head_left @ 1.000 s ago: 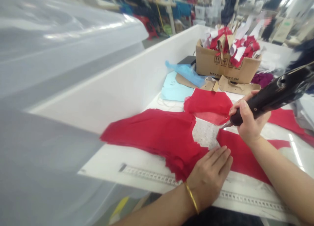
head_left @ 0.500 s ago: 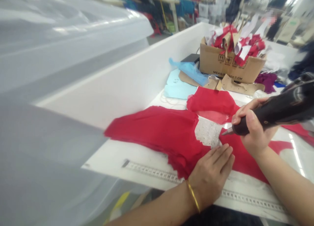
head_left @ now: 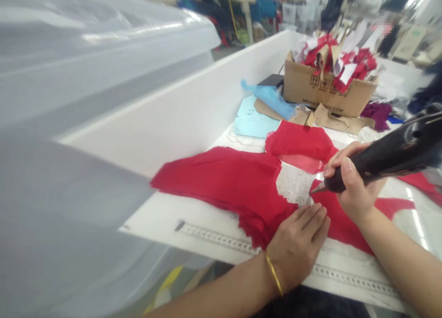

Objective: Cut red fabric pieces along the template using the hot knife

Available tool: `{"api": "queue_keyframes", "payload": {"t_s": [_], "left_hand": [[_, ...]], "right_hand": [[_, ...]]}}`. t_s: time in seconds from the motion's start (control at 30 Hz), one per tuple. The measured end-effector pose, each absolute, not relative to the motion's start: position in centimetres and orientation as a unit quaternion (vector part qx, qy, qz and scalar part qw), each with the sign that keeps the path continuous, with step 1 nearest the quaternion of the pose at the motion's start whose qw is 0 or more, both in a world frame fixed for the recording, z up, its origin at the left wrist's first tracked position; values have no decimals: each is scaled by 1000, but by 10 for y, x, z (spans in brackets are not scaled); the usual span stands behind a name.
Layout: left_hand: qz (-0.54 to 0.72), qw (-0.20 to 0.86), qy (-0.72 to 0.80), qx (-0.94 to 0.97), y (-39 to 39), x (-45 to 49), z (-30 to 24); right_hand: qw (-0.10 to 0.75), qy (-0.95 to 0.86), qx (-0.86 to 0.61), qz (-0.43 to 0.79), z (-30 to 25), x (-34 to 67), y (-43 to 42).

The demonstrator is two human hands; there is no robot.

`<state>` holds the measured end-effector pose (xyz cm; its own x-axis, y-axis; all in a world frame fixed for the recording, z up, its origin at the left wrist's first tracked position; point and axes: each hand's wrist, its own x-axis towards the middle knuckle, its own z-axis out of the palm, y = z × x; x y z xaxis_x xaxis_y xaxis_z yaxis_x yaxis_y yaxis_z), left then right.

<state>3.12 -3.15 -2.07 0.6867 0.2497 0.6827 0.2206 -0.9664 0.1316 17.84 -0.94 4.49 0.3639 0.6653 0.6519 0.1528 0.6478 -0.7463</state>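
My left hand lies flat with its fingers stretched out, pressing on the stack of red cloth pieces and the narrow red part to its right. My right hand is wrapped round a thick black hand drill with a pointed metal tip. That tip is at the left edge of the right-hand red cloth, just above my left fingertips; whether it touches the cloth I cannot tell. Between the red pieces shows a white pad full of small pits. Another folded red piece lies behind.
A measuring tape runs along the table's front edge. At the back stands a cardboard box full of red and white scraps. Light blue card and brown card patterns lie before it. A low white wall borders the left side.
The drill's tip has moved slightly down and left, closer to the red cloth's edge. My left hand stays in place on the cloth. The view has shifted a little.
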Motion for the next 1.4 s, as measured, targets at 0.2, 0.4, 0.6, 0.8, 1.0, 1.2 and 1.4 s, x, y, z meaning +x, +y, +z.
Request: {"api": "queue_keyframes", "payload": {"t_s": [0.2,0.4,0.6,0.8,1.0,1.2,1.4], "left_hand": [[346,11,110,932,-39,23,-19],[354,25,95,930,-48,15,-16],[333,18,90,938,-49,14,-22],[354,16,102,930,-50,13,-23],[366,20,111,924,-51,14,-23],[367,19,109,924,-50,14,-22],[358,16,88,930,-48,8,-15]], "right_hand": [[747,-515,-371,197,48,178,-19],[731,-520,-389,211,50,180,-39],[719,-534,-405,187,47,181,-41],[731,-522,-394,193,50,180,-47],[718,-535,-392,209,54,183,-58],[697,-562,-393,209,51,184,-61],[742,-507,-393,195,54,190,-58]]}}
